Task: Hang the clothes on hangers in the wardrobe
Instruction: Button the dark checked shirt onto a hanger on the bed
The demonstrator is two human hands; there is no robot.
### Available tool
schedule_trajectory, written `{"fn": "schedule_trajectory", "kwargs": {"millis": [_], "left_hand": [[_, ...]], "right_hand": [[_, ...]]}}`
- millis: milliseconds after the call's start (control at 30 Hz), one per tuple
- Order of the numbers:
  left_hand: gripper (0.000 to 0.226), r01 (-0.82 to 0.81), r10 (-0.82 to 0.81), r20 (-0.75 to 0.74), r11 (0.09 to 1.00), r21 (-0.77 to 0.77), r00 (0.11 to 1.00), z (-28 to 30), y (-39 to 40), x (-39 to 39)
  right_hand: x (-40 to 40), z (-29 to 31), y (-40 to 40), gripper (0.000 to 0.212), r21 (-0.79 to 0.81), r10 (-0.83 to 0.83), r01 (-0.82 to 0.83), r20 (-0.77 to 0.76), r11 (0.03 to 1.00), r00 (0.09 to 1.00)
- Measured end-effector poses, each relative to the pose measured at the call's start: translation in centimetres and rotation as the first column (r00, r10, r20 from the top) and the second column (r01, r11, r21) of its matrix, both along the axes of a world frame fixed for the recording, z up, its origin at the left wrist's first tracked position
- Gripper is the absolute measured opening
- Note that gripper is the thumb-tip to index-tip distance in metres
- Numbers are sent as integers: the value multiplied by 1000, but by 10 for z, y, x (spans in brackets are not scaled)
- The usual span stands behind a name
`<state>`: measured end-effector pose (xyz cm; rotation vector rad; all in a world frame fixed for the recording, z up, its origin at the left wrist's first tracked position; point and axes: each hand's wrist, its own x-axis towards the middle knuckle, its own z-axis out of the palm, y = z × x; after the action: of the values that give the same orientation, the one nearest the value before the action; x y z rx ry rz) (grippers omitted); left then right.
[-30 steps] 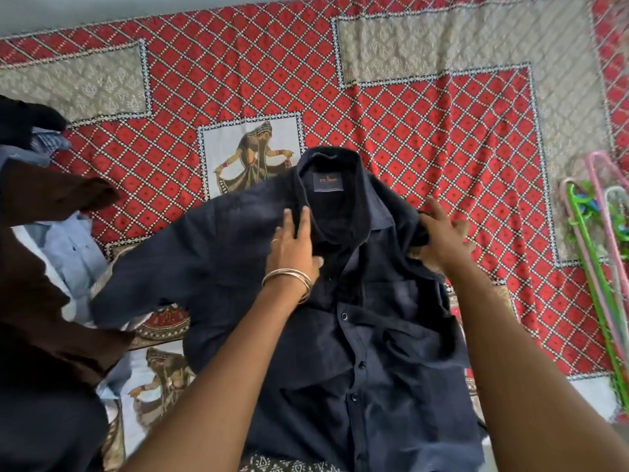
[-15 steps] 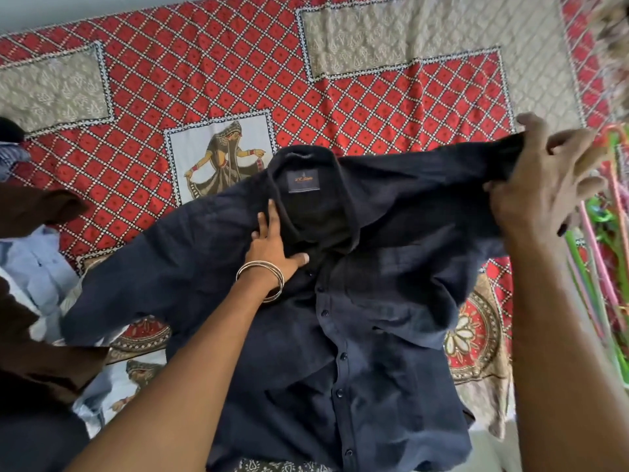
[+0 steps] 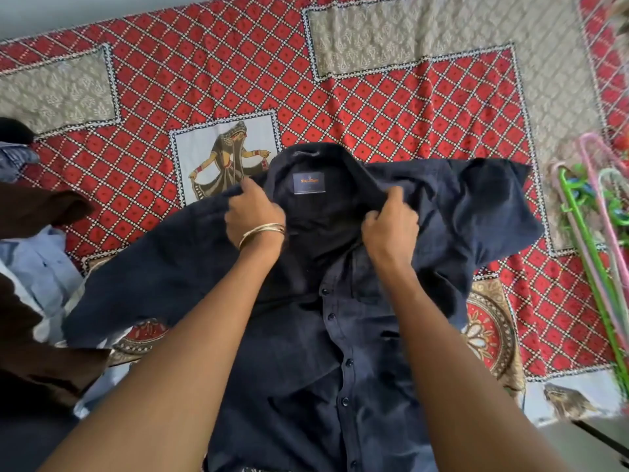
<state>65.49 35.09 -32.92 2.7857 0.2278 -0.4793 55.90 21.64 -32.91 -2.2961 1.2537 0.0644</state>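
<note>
A dark navy button-up shirt (image 3: pixel 340 352) lies spread on the bed, collar away from me, its label showing inside the neck. My left hand (image 3: pixel 253 216), with bangles on the wrist, grips the shirt at the left shoulder beside the collar. My right hand (image 3: pixel 389 226) grips the right shoulder by the collar. Both sleeves lie spread out to the sides. Several plastic hangers (image 3: pixel 592 233), green and pink, lie on the bed at the right edge.
A red patterned bedspread (image 3: pixel 374 97) with a dancer picture covers the bed. At the left lies a pile of other clothes: a brown garment (image 3: pixel 41 212) and a light blue shirt (image 3: pixel 41 267).
My right hand has let the right sleeve down flat and come back to the collar. My left hand went from pressing flat on the shirt to gripping its left shoulder.
</note>
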Motion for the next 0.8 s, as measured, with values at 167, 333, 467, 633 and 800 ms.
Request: {"fn": "schedule_trajectory", "kwargs": {"millis": [167, 333, 467, 633, 800], "left_hand": [[44, 132, -142, -67, 983, -131, 988, -1, 30, 5], [91, -16, -65, -272, 958, -286, 960, -8, 33, -6], [56, 93, -111, -44, 950, -296, 993, 1, 13, -54], [22, 214, -356, -340, 896, -390, 871, 0, -51, -97], [7, 93, -335, -506, 891, -443, 795, 2, -142, -132]], "right_hand": [[-2, -9, 8, 49, 172, 178, -186, 58, 967, 982], [-7, -31, -4, 64, 465, 178, -253, 200, 849, 964], [-69, -38, -26, 25, 551, -204, 4, 303, 835, 931], [-143, -22, -95, 4, 475, -285, 141, 246, 869, 927], [-184, 12, -179, 6, 280, -337, 258, 288, 925, 896]]}}
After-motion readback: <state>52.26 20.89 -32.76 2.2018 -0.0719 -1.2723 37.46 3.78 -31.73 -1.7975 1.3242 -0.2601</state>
